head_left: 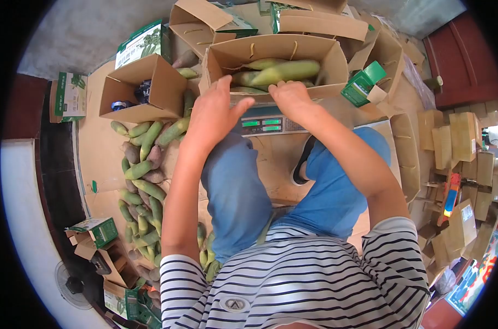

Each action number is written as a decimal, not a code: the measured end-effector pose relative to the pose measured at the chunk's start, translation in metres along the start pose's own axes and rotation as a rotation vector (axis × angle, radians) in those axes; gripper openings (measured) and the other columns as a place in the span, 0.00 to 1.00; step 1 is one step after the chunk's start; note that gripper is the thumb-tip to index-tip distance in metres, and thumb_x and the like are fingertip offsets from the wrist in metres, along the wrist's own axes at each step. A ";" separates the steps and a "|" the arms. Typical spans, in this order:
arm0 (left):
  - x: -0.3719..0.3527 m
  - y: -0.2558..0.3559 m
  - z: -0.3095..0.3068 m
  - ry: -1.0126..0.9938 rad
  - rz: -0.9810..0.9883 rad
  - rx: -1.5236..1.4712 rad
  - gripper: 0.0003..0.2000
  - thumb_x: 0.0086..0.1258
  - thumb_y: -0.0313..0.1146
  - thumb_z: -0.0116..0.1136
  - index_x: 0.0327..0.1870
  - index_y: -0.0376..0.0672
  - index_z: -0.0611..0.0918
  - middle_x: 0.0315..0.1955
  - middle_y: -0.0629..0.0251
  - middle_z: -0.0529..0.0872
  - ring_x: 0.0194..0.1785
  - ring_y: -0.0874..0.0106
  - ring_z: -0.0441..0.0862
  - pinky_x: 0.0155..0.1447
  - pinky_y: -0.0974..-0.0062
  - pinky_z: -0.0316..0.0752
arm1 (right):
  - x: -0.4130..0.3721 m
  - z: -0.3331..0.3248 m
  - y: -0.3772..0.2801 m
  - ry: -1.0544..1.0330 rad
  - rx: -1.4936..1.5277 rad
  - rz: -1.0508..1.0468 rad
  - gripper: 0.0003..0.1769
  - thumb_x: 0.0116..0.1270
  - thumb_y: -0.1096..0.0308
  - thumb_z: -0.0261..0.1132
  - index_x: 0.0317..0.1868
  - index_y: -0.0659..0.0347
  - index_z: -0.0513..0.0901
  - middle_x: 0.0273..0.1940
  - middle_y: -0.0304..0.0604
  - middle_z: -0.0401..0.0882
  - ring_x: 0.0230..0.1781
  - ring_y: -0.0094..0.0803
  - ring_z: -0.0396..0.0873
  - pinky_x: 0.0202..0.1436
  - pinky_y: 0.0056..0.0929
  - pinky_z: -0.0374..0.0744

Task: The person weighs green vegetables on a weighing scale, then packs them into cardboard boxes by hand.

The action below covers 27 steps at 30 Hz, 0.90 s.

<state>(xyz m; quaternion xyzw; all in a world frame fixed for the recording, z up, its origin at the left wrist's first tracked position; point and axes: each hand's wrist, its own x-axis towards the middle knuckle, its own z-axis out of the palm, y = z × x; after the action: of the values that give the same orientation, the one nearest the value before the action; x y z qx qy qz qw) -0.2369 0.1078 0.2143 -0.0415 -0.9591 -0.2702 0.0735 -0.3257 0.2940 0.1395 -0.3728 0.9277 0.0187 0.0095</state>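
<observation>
A cardboard box (pixel 213 60) stands in front of me with its top open, holding several green radishes (pixel 287 72). At its near left corner, my left hand (pixel 215 109) has its fingertips right at the rim and its thumb spread away to the right. My right hand (pixel 292 98) curls its fingers over the middle of the near wall, close to the largest radish. Under the box's near side, a digital scale (pixel 268 126) shows lit green readouts.
Green and purplish radishes (pixel 147 142) are heaped on the floor at left. Beside them stands a smaller carton (pixel 115 98) with dark packets inside. More cartons (pixel 323 24) stand behind, with a green box (pixel 364 83) at right. Stacked cardboard boxes (pixel 462 137) line the far right.
</observation>
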 end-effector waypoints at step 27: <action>0.041 0.023 0.034 -0.259 -0.003 0.460 0.17 0.61 0.41 0.59 0.44 0.39 0.77 0.42 0.54 0.80 0.45 0.58 0.80 0.47 0.60 0.73 | -0.010 -0.049 0.020 0.371 0.271 0.042 0.16 0.63 0.65 0.58 0.50 0.59 0.75 0.46 0.47 0.75 0.47 0.46 0.75 0.49 0.40 0.75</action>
<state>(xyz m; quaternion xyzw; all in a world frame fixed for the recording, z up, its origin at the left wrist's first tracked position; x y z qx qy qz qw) -0.2783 0.1465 0.2043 -0.0566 -0.9968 -0.0374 -0.0428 -0.3326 0.3127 0.1896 -0.3457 0.9151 -0.1747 -0.1117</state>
